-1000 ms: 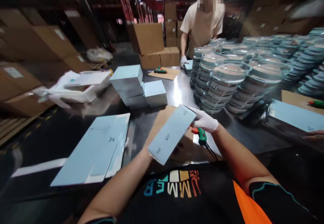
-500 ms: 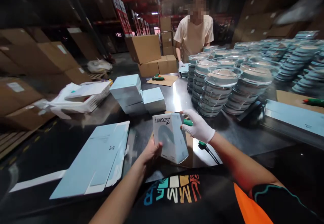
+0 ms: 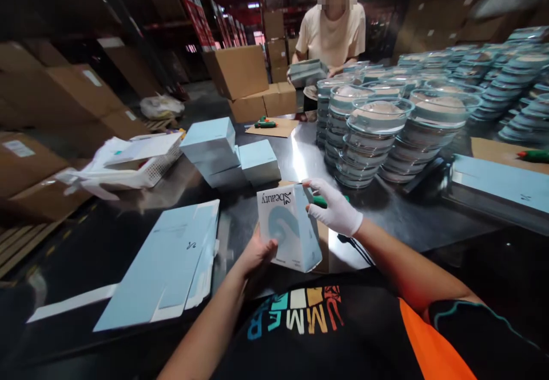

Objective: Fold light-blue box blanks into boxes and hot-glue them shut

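Box (image 3: pixel 288 228) held upright above worktop (image 3: pixel 398 220), long axis vertical, between both hands: left hand (image 3: pixel 256 252) cupped at lower left corner, gloved right hand (image 3: pixel 334 211) pinching upper right edge.

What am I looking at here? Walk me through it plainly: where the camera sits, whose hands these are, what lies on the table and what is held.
There is no machine here. One camera sits on a person's head and looks forward and down, so the two arms that reach in from the bottom are that person's own. The left hand is bare and supports a pale blue box from below; the right hand, in a white glove, grips its upper edge. The box is held above a dark metal table. On the table lie flat box blanks, a pile of made-up boxes, stacks of clear round containers, a white basket and a green tool behind the gloved hand. Across the table a co-worker holds a stack of items.
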`<move>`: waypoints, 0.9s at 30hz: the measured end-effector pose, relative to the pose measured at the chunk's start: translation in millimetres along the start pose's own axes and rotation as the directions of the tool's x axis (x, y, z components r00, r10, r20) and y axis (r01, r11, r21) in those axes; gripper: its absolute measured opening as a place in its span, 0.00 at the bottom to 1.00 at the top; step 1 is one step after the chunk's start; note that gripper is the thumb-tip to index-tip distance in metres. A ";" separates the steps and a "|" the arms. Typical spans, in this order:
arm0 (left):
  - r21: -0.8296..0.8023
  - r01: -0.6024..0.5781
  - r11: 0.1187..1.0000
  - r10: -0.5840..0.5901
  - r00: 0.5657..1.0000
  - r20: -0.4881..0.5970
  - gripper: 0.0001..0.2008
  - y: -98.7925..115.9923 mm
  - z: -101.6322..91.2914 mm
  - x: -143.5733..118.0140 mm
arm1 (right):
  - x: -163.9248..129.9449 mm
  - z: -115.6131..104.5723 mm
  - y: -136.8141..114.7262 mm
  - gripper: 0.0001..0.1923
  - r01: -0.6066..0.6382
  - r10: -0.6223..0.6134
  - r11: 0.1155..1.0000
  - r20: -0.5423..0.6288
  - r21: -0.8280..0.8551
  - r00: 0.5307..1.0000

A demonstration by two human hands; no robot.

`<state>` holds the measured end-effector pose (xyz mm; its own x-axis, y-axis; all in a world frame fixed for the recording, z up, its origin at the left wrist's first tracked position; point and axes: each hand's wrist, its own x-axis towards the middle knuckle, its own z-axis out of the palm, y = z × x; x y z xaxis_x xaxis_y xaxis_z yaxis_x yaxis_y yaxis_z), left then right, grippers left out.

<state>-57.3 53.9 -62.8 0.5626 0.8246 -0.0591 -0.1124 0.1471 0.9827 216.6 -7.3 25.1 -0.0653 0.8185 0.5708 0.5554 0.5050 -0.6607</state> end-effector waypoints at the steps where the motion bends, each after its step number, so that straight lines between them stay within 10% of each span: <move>1: 0.009 0.006 1.000 -0.006 1.000 -0.010 0.53 1.3 0.6 -1.0 | 0.5 0.6 0.1 0.27 -0.012 0.012 1.000 0.005 0.014 1.000; 18: -0.082 0.074 0.994 -0.081 0.993 -0.086 0.46 3.3 -16.6 6.4 | 17.5 5.9 2.9 0.28 0.104 -0.099 0.995 0.236 -0.007 0.967; 27: -0.167 0.034 0.985 -0.037 0.999 -0.015 0.42 22.6 -5.2 30.9 | 46.5 42.8 -22.5 0.15 0.134 -0.122 0.989 -0.164 0.067 0.979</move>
<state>-46.7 85.5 -43.4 0.5544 0.8265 -0.0981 -0.2283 0.2643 0.9370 165.6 31.2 45.7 0.0047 0.6949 0.7191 0.4845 0.6275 -0.6095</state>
